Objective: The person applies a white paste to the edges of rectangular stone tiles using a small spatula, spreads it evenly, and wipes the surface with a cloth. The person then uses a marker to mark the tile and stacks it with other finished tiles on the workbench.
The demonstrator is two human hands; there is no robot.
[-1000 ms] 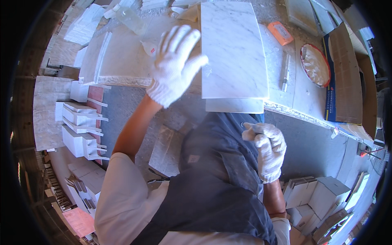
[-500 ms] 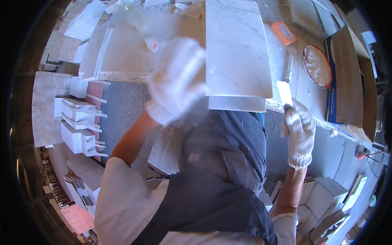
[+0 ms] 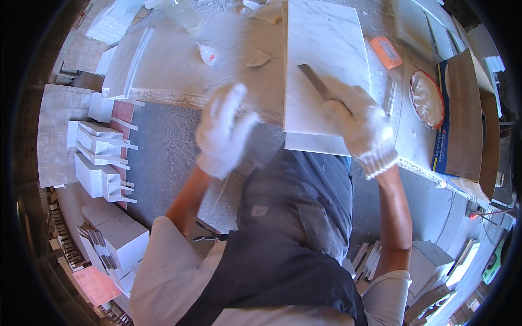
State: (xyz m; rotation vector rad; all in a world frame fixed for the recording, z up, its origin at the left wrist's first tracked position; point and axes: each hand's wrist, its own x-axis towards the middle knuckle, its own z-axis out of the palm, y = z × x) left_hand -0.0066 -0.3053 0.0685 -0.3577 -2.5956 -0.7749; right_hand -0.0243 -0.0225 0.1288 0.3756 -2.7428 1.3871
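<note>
1. Head view: the right hand [image 3: 363, 126], in a white knit glove, is closed around the handle end of a flat metal scraper blade [image 3: 314, 81]. The blade lies low across the white marble slab [image 3: 323, 60], a slant that would let its edge ride along the stone rather than dig in.
2. The slab lies flat on the dusty workbench [image 3: 179, 65], its near end overhanging the bench edge just in front of the dark apron [image 3: 296, 217], so the work sits close to the body.
3. The left hand [image 3: 223, 133], also gloved, hovers off the bench edge with its fingers spread wide and holding nothing; it is blurred.
4. A small white squeeze bottle [image 3: 208, 54] with a red cap lies on the bench to the left of the slab, within reach.
5. Packages: an orange rectangular block [image 3: 387, 51] lies right of the slab; beyond it a round red-rimmed disc [image 3: 427, 99] rests beside a blue-edged cardboard box [image 3: 462, 117] standing along the bench's right side.
6. On the floor to the left, stacks of white stone pieces [image 3: 100, 157] stand in rows, and a pink sheet [image 3: 95, 283] lies lower down.
</note>
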